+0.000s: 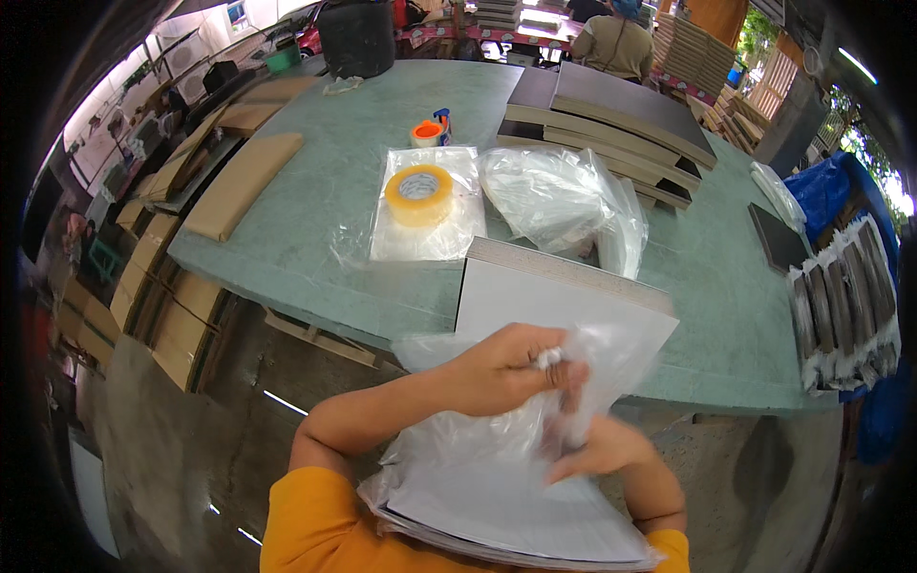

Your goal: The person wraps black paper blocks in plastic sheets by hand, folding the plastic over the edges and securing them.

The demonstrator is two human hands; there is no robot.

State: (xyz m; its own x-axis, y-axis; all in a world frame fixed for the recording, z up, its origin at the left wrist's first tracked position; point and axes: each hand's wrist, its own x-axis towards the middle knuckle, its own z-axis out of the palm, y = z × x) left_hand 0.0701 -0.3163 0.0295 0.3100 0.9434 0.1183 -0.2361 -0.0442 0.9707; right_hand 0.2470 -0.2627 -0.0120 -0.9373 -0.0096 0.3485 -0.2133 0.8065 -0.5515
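A stack of flat grey-white boards or sheets [516, 511] lies against my body, partly inside a clear plastic bag [468, 439]. Over it, my left hand [525, 371] is closed, pinching a crumpled bit of the bag film. Just below and to its right is my right hand [607, 451], at the same film; motion smears its fingers, so its grip is unclear. Ahead of both hands, a thick grey-topped board stack [564, 291] rests at the table's near edge, with film partly over its right side.
On the green table [325, 205] lie a clear tape roll [419, 196] on flat plastic bags [425, 246], a tape dispenser [432, 129], loose bags [554, 191] and dark-topped board stacks [621, 115]. Wrapped bundles [845, 306] stand at right, cardboard [244, 186] at left. A person [616, 46] sits beyond.
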